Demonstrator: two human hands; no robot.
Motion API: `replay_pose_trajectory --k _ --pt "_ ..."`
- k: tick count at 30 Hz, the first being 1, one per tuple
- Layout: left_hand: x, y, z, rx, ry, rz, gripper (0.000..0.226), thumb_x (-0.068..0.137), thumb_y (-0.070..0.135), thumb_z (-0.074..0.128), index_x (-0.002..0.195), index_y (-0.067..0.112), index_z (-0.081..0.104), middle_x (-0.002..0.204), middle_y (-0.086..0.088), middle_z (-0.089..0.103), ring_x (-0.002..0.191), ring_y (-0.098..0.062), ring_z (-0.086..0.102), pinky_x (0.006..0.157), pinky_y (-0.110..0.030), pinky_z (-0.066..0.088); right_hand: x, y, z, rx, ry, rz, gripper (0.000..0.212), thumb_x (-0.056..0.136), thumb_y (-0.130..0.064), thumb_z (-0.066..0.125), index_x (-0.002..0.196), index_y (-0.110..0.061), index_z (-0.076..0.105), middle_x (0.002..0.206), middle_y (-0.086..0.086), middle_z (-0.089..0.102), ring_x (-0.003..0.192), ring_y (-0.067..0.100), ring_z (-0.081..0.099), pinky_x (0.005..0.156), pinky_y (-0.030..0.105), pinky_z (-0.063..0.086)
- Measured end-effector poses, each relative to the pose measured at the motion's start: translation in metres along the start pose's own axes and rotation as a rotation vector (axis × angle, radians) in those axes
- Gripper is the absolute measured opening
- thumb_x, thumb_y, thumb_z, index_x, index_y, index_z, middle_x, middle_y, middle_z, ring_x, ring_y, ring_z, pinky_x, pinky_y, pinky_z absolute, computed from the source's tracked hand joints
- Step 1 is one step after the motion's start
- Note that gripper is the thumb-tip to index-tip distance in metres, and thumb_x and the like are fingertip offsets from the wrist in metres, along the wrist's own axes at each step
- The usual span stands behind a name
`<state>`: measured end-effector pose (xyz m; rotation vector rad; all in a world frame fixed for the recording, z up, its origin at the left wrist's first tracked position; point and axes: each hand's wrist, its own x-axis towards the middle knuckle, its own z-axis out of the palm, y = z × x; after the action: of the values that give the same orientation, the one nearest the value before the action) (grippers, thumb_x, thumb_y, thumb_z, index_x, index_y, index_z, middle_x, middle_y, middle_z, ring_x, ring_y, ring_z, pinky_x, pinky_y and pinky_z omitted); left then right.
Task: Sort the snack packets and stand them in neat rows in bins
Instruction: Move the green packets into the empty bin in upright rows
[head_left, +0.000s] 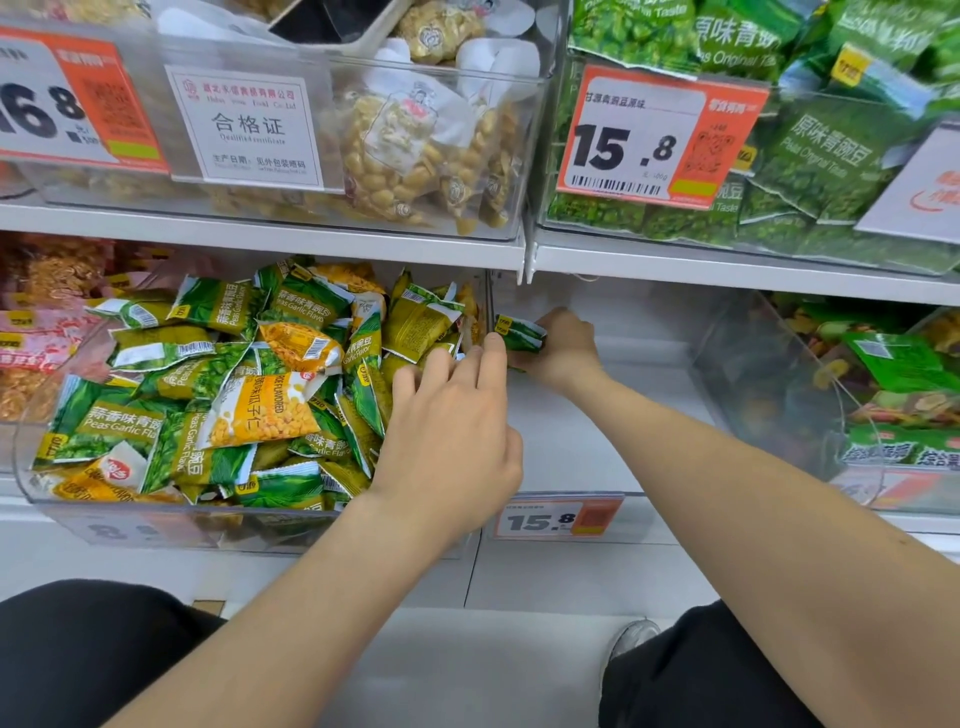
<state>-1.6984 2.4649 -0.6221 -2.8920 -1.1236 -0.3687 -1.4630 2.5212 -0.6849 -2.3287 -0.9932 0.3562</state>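
Observation:
A clear bin (31, 467) on the lower shelf holds a loose heap of green garlic pea packets (114, 426) mixed with yellow corn packets (260, 415). My left hand (452, 431) reaches over the bin's right side, its fingers straight and touching packets at the heap's edge. My right hand (558, 348) grips a small green packet (519, 332) at the back left of the neighbouring clear bin (675, 364), whose floor shows bare. The part of the packet under my fingers is hidden.
A price tag (558, 517) reading 15.8 hangs on the middle bin's front. Mixed green and colourful packets fill the bin at the right (779, 389). The upper shelf carries bins of yellow beans (415, 150) and green pea packets (831, 150). Pink packets (31, 332) lie at far left.

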Motion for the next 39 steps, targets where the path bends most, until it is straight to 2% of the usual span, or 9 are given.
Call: replay_pose_trajectory --k 2,5,8,13,18,25,29,33,39 --pt "0.0 0.0 -0.001 -0.004 -0.003 0.0 0.078 0.09 0.037 0.037 0.162 0.009 0.028 0.139 -0.004 0.061 0.114 -0.028 0.048 0.091 -0.046 0.038 -0.003 -0.003 0.0 0.133 0.093 0.069 0.083 0.067 -0.034 0.1 0.125 -0.009 0.047 0.12 0.01 0.054 0.103 0.028 0.055 0.087 0.041 0.056" --pt "0.0 0.0 -0.002 -0.006 -0.004 0.0 0.079 0.089 0.037 0.036 0.162 0.008 0.027 0.139 -0.005 0.061 0.113 -0.028 0.048 0.091 -0.046 0.038 -0.002 -0.001 0.001 0.112 0.133 0.01 0.055 0.073 -0.027 0.097 0.111 -0.016 0.058 0.114 0.007 0.06 0.102 0.025 0.057 0.08 0.034 0.05" --pt "0.0 0.0 -0.002 0.0 0.001 0.005 0.08 0.09 0.038 0.035 0.162 0.007 0.025 0.14 -0.005 0.06 0.114 -0.028 0.048 0.091 -0.046 0.038 -0.002 0.001 0.0 0.074 0.065 -0.075 0.031 0.085 -0.023 0.087 0.109 -0.024 0.066 0.121 0.011 0.064 0.116 0.028 0.059 0.086 0.03 0.05" --pt "0.0 0.0 -0.002 -0.012 0.013 0.019 0.078 0.094 0.042 0.033 0.163 0.006 0.024 0.145 -0.006 0.057 0.119 -0.029 0.049 0.094 -0.047 0.039 -0.006 0.004 -0.002 0.129 0.028 -0.079 0.033 0.093 -0.019 0.076 0.116 -0.025 0.053 0.124 0.014 0.055 0.101 0.022 0.05 0.077 0.027 0.041" --pt "-0.002 -0.001 -0.008 -0.097 0.035 0.04 0.07 0.102 0.048 0.032 0.161 0.01 0.028 0.154 -0.004 0.051 0.13 -0.027 0.047 0.104 -0.044 0.039 -0.007 0.0 -0.006 0.097 -0.003 -0.054 0.023 0.1 -0.016 0.063 0.121 -0.023 0.057 0.125 0.014 0.053 0.101 0.026 0.051 0.076 0.03 0.043" --pt "-0.005 -0.008 -0.009 -0.155 0.045 0.068 0.065 0.105 0.044 0.041 0.162 0.016 0.026 0.145 0.0 0.055 0.131 -0.023 0.046 0.107 -0.04 0.039 -0.016 -0.009 -0.012 -0.183 0.067 -0.053 0.041 0.097 -0.028 0.071 0.128 -0.013 0.049 0.118 0.02 0.057 0.103 0.043 0.061 0.081 0.043 0.056" --pt "-0.006 -0.01 -0.014 -0.206 0.044 0.074 0.055 0.105 0.043 0.041 0.154 0.017 0.04 0.147 0.001 0.055 0.132 -0.023 0.048 0.108 -0.043 0.043 -0.032 -0.016 -0.015 -0.228 0.075 -0.073 0.05 0.098 -0.033 0.068 0.134 -0.006 0.045 0.12 0.021 0.058 0.109 0.044 0.062 0.081 0.042 0.053" --pt "-0.012 -0.017 -0.025 -0.235 0.103 0.051 0.039 0.102 0.038 0.043 0.131 0.018 0.062 0.127 0.001 0.063 0.118 -0.022 0.053 0.099 -0.043 0.049 -0.074 -0.033 -0.03 -0.157 0.126 -0.248 0.018 0.095 -0.012 0.052 0.109 -0.004 0.059 0.103 0.021 0.065 0.095 0.044 0.062 0.069 0.036 0.043" --pt "-0.023 -0.05 -0.041 -0.236 0.222 -0.203 0.027 0.096 0.022 0.056 0.121 0.019 0.067 0.117 -0.003 0.058 0.109 -0.026 0.05 0.091 -0.041 0.048 -0.148 -0.07 -0.07 0.014 0.128 -0.42 0.029 0.09 -0.005 0.043 0.077 -0.014 0.068 0.063 0.002 0.063 0.064 0.026 0.057 0.063 0.039 0.053"
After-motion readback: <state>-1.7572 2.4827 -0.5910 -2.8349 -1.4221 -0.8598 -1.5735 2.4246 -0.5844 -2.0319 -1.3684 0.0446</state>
